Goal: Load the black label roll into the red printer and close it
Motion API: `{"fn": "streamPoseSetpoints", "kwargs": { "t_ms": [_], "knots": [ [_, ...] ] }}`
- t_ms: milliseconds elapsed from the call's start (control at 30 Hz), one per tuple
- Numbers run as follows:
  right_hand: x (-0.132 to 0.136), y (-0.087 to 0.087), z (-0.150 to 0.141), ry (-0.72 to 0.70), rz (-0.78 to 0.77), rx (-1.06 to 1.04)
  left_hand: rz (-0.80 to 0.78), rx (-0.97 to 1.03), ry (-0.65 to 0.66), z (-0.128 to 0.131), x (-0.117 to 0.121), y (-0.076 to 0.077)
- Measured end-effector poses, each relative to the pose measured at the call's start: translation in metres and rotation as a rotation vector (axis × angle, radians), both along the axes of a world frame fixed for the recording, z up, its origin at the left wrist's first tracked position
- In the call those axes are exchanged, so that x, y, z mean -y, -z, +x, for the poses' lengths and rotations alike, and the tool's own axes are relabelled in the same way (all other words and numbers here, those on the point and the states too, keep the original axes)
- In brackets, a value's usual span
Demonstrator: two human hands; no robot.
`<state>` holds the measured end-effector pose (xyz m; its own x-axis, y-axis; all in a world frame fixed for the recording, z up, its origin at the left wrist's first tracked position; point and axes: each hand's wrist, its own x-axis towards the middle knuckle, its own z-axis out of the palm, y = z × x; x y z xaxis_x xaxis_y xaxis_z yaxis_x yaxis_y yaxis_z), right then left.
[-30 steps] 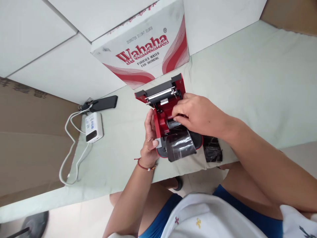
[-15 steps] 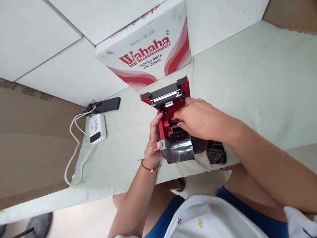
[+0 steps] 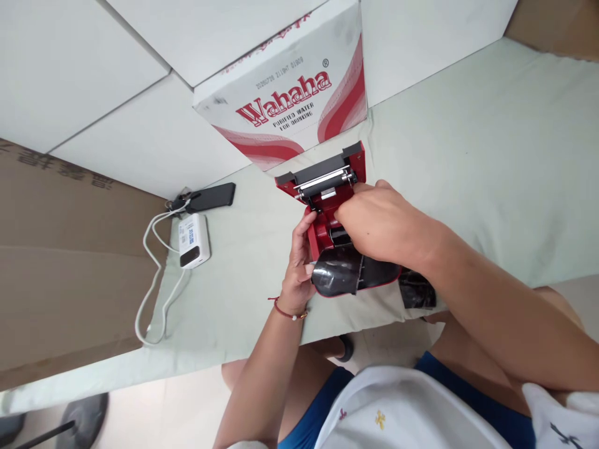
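A small red-and-black printer point(image 3: 319, 234), its lid point(image 3: 322, 181) hinged up, rests on the cloth-covered table in front of me. A metal bar and dark roller show inside the lid. My left hand point(image 3: 298, 262) grips the printer's left side, fingers along the edge and thumb near the front. My right hand point(image 3: 377, 218) reaches in from the right, fingers curled over the right end of a dark roll point(image 3: 340, 236). Its fingertips are hidden inside. From the roll a sheet of shiny black film point(image 3: 334, 272) hangs over the front.
Another crumpled black film piece point(image 3: 417, 290) lies right of the printer at the table edge. Behind stands a Wahaha water carton point(image 3: 290, 93). To the left are a white power bank point(image 3: 194, 240) with a looped cable point(image 3: 143, 280) and a black phone-like object point(image 3: 213, 197). A brown cardboard box point(image 3: 70, 268) borders the left.
The black film has shifted left and its free end now curls upward, covering the grey piece by my left thumb. My right hand's fingers have curled in more. The whole view has shifted slightly.
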<state>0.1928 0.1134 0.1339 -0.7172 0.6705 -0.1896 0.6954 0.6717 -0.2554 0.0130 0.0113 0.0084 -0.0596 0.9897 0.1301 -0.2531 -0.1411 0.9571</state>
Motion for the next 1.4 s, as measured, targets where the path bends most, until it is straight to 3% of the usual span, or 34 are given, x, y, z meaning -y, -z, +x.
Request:
{"fn": "streamPoseSetpoints", "kwargs": {
  "t_ms": [200,300,400,467,567,667,767,867,933,1100,1233,1400],
  "knots": [
    [-0.002,-0.001,0.020,0.009,-0.067,-0.237,0.012,0.053,-0.004,0.003,-0.001,-0.004],
    [-0.009,-0.013,0.053,-0.055,-0.162,-0.424,0.009,0.073,-0.025,0.005,-0.001,-0.005],
    [-0.027,-0.019,0.098,-0.085,-0.228,-0.467,-0.002,0.083,-0.005,0.004,-0.001,-0.003],
    [-0.044,-0.013,0.124,0.033,-0.209,-0.388,0.001,0.078,0.010,0.004,-0.002,-0.002],
    [-0.067,0.010,0.146,0.290,-0.163,-0.150,0.014,0.087,0.032,0.002,-0.003,-0.001],
    [-0.079,0.033,0.147,0.352,-0.155,0.126,0.020,0.080,0.026,0.001,-0.004,0.001],
    [-0.077,0.043,0.136,0.313,-0.124,0.215,0.025,0.060,0.005,-0.001,-0.004,0.003],
    [-0.066,0.038,0.121,0.185,-0.073,0.065,0.011,0.064,0.000,-0.003,-0.004,0.006],
    [-0.057,0.036,0.110,0.094,-0.120,0.012,0.002,0.070,-0.011,-0.003,-0.005,0.006],
    [-0.045,0.040,0.092,0.059,-0.221,0.183,0.008,0.060,-0.018,-0.003,-0.005,0.004],
    [-0.048,0.031,0.101,-0.008,-0.313,0.087,0.001,0.042,0.001,-0.002,-0.004,0.002],
    [-0.055,0.009,0.132,-0.032,-0.380,-0.232,0.011,0.027,-0.008,-0.003,-0.004,0.003]
  ]
}}
